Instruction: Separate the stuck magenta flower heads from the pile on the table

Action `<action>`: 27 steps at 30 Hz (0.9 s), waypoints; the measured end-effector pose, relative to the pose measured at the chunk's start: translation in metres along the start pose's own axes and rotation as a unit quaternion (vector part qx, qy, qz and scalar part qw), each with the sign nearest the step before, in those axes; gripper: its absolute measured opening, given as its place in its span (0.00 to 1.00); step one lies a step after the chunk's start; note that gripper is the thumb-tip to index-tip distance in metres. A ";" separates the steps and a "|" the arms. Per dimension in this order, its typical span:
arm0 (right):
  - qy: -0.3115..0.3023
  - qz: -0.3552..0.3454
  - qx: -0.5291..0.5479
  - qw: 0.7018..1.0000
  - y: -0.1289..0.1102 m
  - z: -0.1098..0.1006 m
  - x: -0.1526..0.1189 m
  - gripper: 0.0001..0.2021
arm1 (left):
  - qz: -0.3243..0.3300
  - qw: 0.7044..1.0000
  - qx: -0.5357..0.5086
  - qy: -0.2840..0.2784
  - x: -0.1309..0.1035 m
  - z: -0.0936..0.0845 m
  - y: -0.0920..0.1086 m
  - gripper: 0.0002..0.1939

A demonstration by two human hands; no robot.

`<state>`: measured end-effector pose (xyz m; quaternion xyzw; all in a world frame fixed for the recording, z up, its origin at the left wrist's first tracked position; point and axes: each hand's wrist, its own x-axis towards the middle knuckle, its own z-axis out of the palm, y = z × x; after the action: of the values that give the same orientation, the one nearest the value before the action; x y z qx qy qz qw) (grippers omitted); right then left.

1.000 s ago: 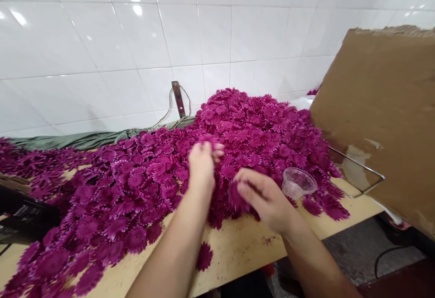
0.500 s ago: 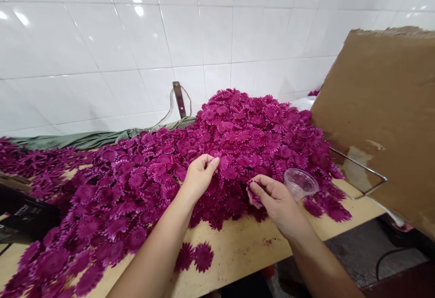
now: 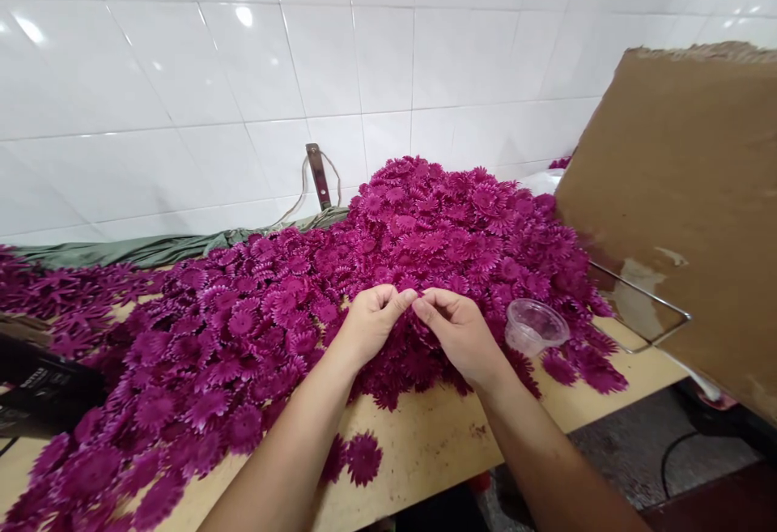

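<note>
My left hand (image 3: 375,323) and my right hand (image 3: 455,331) meet in front of a large heap of magenta artificial flower heads (image 3: 449,232). Thumb and fingers are pinched together on each, the tips almost touching. Between them is a flower head, mostly hidden by the fingers and hard to tell from the heap behind. Right of my right hand stands a clear plastic cup (image 3: 537,329), whose contents I cannot make out. Two loose flower heads lie near the table's front edge, one (image 3: 364,457) in full view and the other partly behind my left forearm.
A big cardboard sheet (image 3: 680,192) and a bent metal wire frame (image 3: 659,309) stand at the right. At the left are a black box (image 3: 48,386) and green cloth (image 3: 151,248). White tiled wall (image 3: 388,54) closes off the back of the wooden table (image 3: 425,443).
My right hand has moved left and up, away from the cup, to meet my left hand. My left hand has shifted slightly right and down. The flower pieces seen in my right hand are now mostly hidden.
</note>
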<state>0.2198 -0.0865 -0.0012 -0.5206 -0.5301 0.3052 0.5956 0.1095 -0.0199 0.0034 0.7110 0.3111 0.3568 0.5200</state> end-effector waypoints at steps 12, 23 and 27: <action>0.148 0.079 0.056 0.984 0.015 -0.030 0.021 0.20 | 0.047 0.960 0.205 0.182 0.006 -0.035 -0.004 0.12; 0.082 0.013 -0.082 0.993 0.019 -0.007 0.020 0.23 | 0.174 0.954 0.230 0.078 -0.012 0.016 0.005 0.06; 0.022 0.019 -0.074 0.997 0.014 -0.004 0.011 0.16 | 0.093 0.981 0.123 0.116 -0.005 0.012 0.000 0.08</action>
<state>0.2294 -0.0733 -0.0107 -0.5800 -0.5279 0.2652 0.5609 0.1168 -0.0302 0.0001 0.7492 0.3428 0.4427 0.3538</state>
